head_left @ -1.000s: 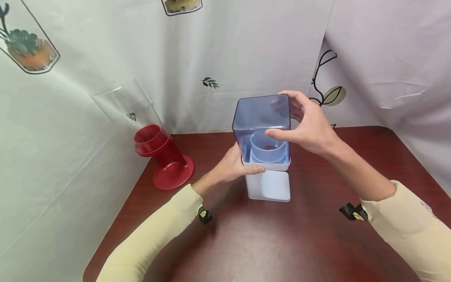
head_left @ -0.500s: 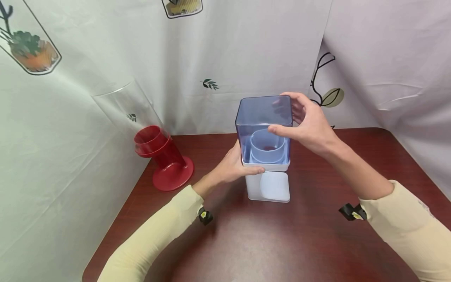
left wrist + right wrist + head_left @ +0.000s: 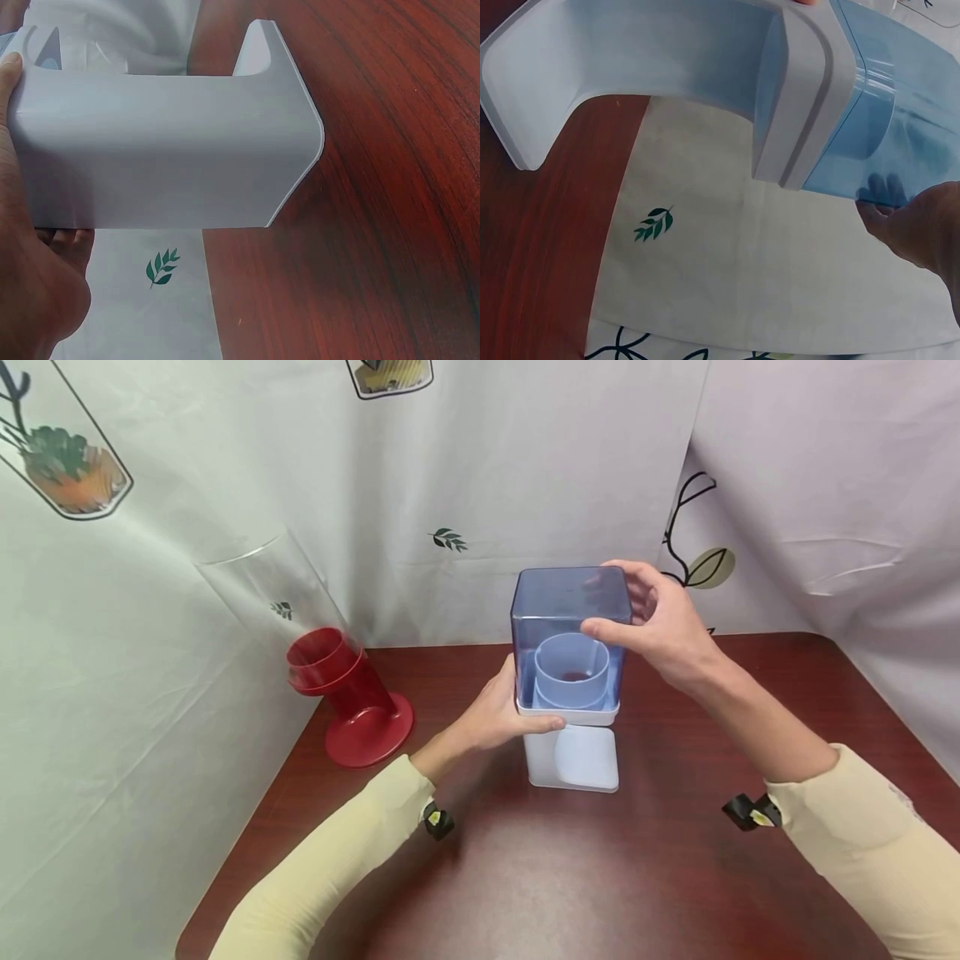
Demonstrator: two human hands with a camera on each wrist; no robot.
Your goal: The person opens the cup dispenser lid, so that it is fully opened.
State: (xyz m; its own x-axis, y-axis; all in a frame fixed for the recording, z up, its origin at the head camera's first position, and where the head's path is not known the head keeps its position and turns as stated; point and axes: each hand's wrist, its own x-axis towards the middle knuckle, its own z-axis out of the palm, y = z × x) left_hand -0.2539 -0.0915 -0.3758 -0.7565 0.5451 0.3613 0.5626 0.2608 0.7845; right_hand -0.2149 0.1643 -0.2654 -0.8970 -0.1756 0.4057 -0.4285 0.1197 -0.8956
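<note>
1. Box (image 3: 558, 592), blue and clear, sits atop the white stand (image 3: 588, 757) on the counter (image 3: 562, 868), apparently seated in its rim.
2. Left hand (image 3: 491, 714) grips the stand's upper part.
3. Right hand (image 3: 667, 628) holds the box's right side.
4. Red dispenser (image 3: 358, 706) stands apart, leftward.

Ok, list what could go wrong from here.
The blue container might tip off the white stand if the right hand lets go; I can't tell whether it is locked on.
The left hand grips close to where the two meet, so it could get pinched.
The red stand is near the table's left edge; a bump might topple it.
</note>
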